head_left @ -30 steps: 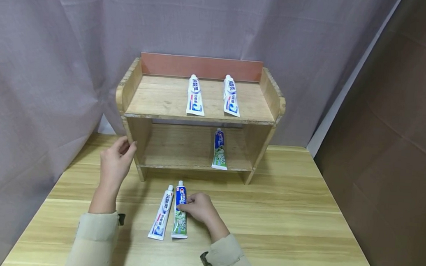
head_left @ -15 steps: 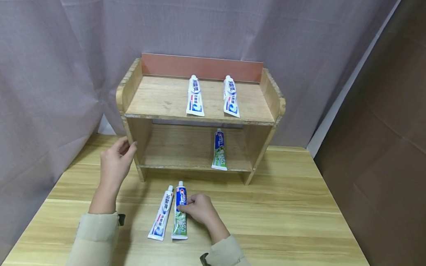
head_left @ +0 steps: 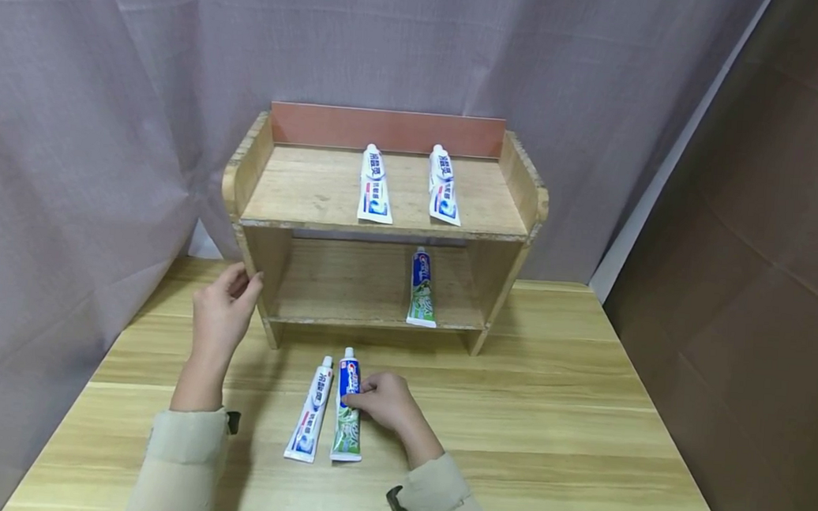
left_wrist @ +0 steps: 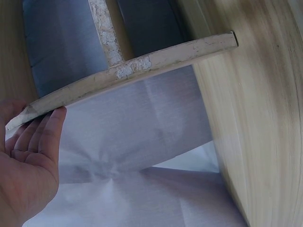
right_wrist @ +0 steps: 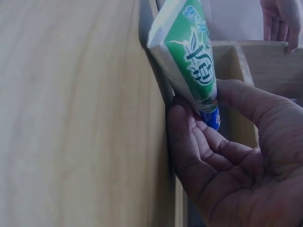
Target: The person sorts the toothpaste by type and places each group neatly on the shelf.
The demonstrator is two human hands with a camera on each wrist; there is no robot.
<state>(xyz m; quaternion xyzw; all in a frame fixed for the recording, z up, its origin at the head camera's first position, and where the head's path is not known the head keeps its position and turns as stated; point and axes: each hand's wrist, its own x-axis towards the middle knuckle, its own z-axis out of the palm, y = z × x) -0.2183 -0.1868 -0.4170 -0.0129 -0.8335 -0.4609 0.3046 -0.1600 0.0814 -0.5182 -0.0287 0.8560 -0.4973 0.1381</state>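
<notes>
My right hand [head_left: 388, 400] pinches a blue-and-green toothpaste tube [head_left: 347, 433] between thumb and fingers. In the right wrist view the tube's green end [right_wrist: 189, 52] points up toward the camera, at the table's surface. Just left of it, a white toothpaste tube [head_left: 308, 419] lies on the table, cap away from me. My left hand [head_left: 223, 303] grips the left side panel of the small wooden shelf [head_left: 259, 257]; in the left wrist view thumb and fingers lie on either side of the panel's edge [left_wrist: 175, 52].
On the upper board lie two white toothpaste tubes [head_left: 376, 186], side by side. Another blue-and-green tube [head_left: 422, 288] is on the lower board, toward the right. Grey curtain [head_left: 395, 41] hangs behind the shelf, and a brown cloth [head_left: 757, 272] stands along the right of the table [head_left: 547, 423].
The right hand and the blue-and-green tube have shifted very slightly to the right, a little farther from the white tube. My left hand has stayed on the shelf.
</notes>
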